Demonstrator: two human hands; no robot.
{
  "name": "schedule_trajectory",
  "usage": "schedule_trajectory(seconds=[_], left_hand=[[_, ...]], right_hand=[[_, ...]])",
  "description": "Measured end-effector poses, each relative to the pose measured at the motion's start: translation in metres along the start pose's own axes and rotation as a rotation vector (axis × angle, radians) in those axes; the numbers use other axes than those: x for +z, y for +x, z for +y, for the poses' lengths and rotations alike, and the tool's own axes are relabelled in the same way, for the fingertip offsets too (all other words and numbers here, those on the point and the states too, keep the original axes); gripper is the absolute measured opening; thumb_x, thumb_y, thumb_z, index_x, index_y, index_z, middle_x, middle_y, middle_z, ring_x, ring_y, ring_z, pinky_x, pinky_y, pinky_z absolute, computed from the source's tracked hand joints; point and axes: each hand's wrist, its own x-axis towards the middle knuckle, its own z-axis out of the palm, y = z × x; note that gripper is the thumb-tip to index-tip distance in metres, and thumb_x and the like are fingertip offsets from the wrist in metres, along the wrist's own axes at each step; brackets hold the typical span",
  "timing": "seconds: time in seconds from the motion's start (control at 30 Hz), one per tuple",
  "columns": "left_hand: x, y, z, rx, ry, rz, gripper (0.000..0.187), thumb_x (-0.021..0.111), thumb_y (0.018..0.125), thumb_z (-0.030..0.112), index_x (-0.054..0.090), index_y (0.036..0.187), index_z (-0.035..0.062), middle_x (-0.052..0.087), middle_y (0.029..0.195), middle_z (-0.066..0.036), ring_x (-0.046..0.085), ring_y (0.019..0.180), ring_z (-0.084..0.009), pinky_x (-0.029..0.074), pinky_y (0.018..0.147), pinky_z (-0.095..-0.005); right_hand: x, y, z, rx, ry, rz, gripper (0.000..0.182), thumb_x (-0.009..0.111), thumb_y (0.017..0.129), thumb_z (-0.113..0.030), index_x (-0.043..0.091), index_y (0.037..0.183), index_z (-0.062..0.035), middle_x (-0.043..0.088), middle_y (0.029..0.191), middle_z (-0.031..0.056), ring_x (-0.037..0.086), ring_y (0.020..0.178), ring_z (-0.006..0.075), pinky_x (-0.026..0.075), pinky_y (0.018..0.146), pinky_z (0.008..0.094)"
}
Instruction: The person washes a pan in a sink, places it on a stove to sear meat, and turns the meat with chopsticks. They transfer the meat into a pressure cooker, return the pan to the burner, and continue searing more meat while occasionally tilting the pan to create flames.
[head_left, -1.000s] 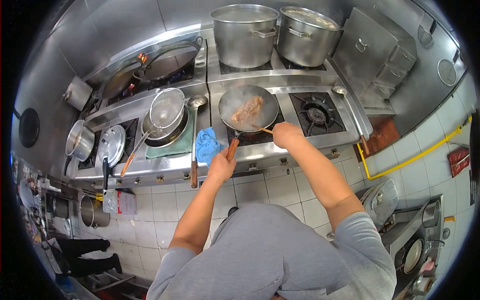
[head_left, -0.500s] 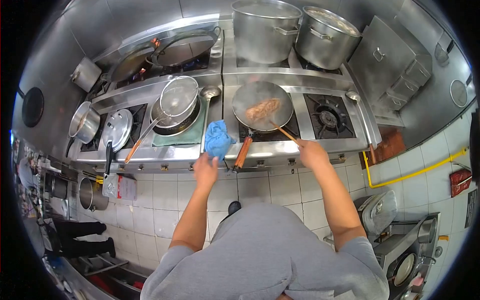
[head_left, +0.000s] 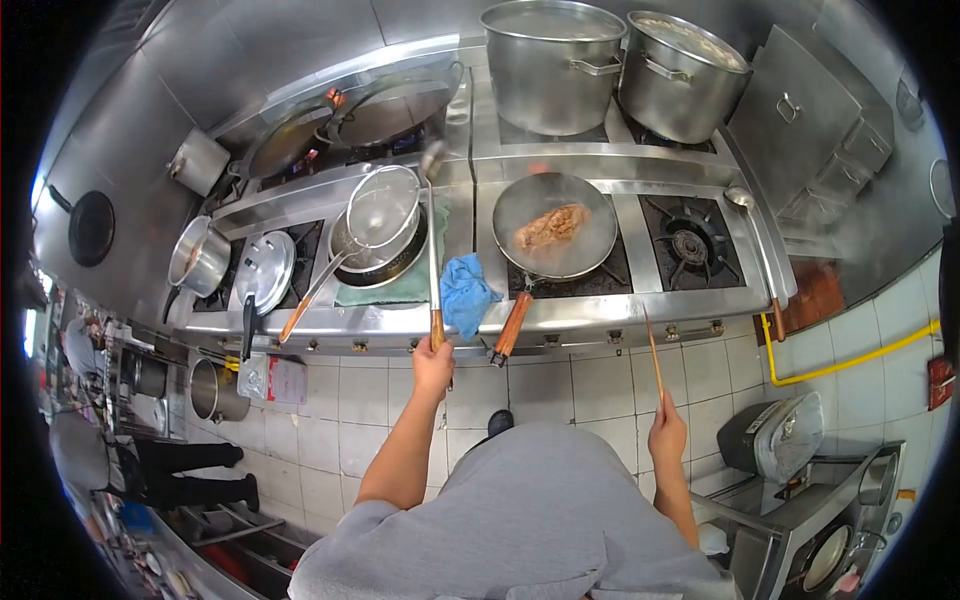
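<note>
My left hand (head_left: 433,365) is closed around the wooden end of a long ladle's handle (head_left: 434,250). The ladle's bowl, slightly blurred, is raised at the far end, beside the strainer. My right hand (head_left: 668,435) grips a long thin wooden stick (head_left: 655,355), held in front of the stove, away from the pan. A steaming frying pan (head_left: 510,212) with a wooden handle (head_left: 513,323) sits on the front burner. Browned shredded food (head_left: 552,229) lies in it. Between ladle and pan handle rests a crumpled blue cloth (head_left: 467,295).
A strainer (head_left: 383,207) lies over a pan on a green cloth (head_left: 385,292). Two large stockpots (head_left: 552,85) stand at the back, with woks (head_left: 398,108) to their left. A bare burner (head_left: 689,247) and another ladle (head_left: 741,199) are at right. A person's legs (head_left: 195,470) show at lower left.
My right hand has drawn the wooden stick out of the pan and back toward my body. My left hand now grips the ladle's handle, and the ladle's bowl has lifted. The view has shifted slightly.
</note>
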Motion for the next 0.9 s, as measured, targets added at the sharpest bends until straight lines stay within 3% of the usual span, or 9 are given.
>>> schedule_trajectory(seconds=[0.13, 0.17, 0.2, 0.3, 0.4, 0.47, 0.5, 0.6, 0.9], left_hand=[[0.001, 0.023, 0.07, 0.172, 0.001, -0.168, 0.019, 0.062, 0.089, 0.022, 0.054, 0.092, 0.0047, 0.051, 0.061, 0.0, 0.046, 0.047, -0.0088, 0.035, 0.042, -0.0247], [0.005, 0.04, 0.1, 0.202, 0.019, -0.198, 0.02, 0.062, 0.09, 0.023, 0.054, 0.093, 0.0051, 0.05, 0.06, 0.0, 0.046, 0.047, -0.0088, 0.036, 0.042, -0.0247], [0.005, 0.06, 0.123, 0.254, 0.114, -0.158, 0.022, 0.061, 0.089, 0.026, 0.055, 0.092, 0.0043, 0.052, 0.059, -0.002, 0.05, 0.051, -0.0089, 0.037, 0.044, -0.026], [-0.012, 0.155, 0.16, 0.658, 0.626, 0.148, 0.024, 0.058, 0.084, 0.017, 0.061, 0.098, -0.0018, 0.059, 0.066, -0.008, 0.056, 0.051, -0.0128, 0.044, 0.047, -0.03], [-0.01, 0.175, 0.205, 0.538, 0.769, 0.153, 0.026, 0.058, 0.082, 0.014, 0.062, 0.101, -0.0047, 0.06, 0.068, -0.011, 0.058, 0.052, -0.0146, 0.045, 0.045, -0.0306], [-0.004, 0.166, 0.227, 0.309, 0.506, 0.065, 0.022, 0.059, 0.082, 0.013, 0.061, 0.094, -0.0053, 0.059, 0.065, -0.009, 0.056, 0.051, -0.0143, 0.044, 0.042, -0.0291], [-0.002, 0.165, 0.231, 0.313, 0.509, 0.056, 0.022, 0.059, 0.082, 0.013, 0.061, 0.094, -0.0053, 0.059, 0.065, -0.009, 0.056, 0.051, -0.0143, 0.044, 0.042, -0.0291], [-0.004, 0.162, 0.243, 0.083, 0.262, -0.053, 0.008, 0.059, 0.084, 0.009, 0.057, 0.08, 0.0019, 0.053, 0.061, -0.004, 0.049, 0.044, -0.0114, 0.042, 0.039, -0.0249], [-0.025, 0.145, 0.267, -0.028, -0.292, -0.199, 0.011, 0.056, 0.09, 0.012, 0.054, 0.084, 0.003, 0.056, 0.068, -0.003, 0.051, 0.052, -0.0096, 0.042, 0.043, -0.0201]], right_hand=[[0.011, -0.049, 0.044, 0.134, 0.008, -0.019, 0.04, 0.054, 0.091, -0.014, 0.055, 0.13, -0.0158, 0.066, 0.092, 0.0221, 0.064, 0.081, 0.0384, 0.051, 0.071, 0.0444], [0.004, -0.056, 0.038, 0.242, -0.084, -0.121, 0.039, 0.054, 0.091, -0.015, 0.055, 0.13, -0.0168, 0.066, 0.092, 0.022, 0.065, 0.081, 0.038, 0.051, 0.072, 0.0447], [0.0, -0.06, 0.035, 0.347, -0.175, -0.225, 0.039, 0.055, 0.09, -0.016, 0.056, 0.129, -0.0178, 0.067, 0.092, 0.0219, 0.065, 0.081, 0.0376, 0.051, 0.072, 0.0451], [0.005, -0.064, 0.049, 0.337, -0.176, -0.235, 0.037, 0.053, 0.091, -0.019, 0.057, 0.128, -0.0193, 0.067, 0.092, 0.0217, 0.065, 0.081, 0.0386, 0.051, 0.071, 0.045], [0.002, -0.062, 0.054, 0.322, -0.176, -0.203, 0.037, 0.053, 0.091, -0.019, 0.058, 0.128, -0.0186, 0.067, 0.093, 0.0214, 0.065, 0.081, 0.0387, 0.051, 0.072, 0.0452], [0.0, -0.063, 0.059, 0.331, -0.159, -0.177, 0.037, 0.053, 0.091, -0.019, 0.058, 0.128, -0.0187, 0.067, 0.094, 0.0212, 0.065, 0.082, 0.0387, 0.051, 0.072, 0.0449], [-0.001, -0.065, 0.061, 0.332, -0.147, -0.16, 0.037, 0.053, 0.091, -0.02, 0.058, 0.128, -0.0187, 0.067, 0.094, 0.021, 0.065, 0.082, 0.0387, 0.051, 0.073, 0.0446], [-0.005, -0.073, 0.066, 0.344, -0.134, -0.146, 0.037, 0.053, 0.091, -0.02, 0.058, 0.128, -0.0189, 0.067, 0.096, 0.0209, 0.065, 0.083, 0.0386, 0.051, 0.073, 0.0441], [-0.001, -0.083, 0.076, 0.383, -0.225, -0.293, 0.04, 0.053, 0.091, -0.021, 0.054, 0.131, -0.0226, 0.067, 0.096, 0.0204, 0.064, 0.088, 0.0375, 0.05, 0.078, 0.0474]])
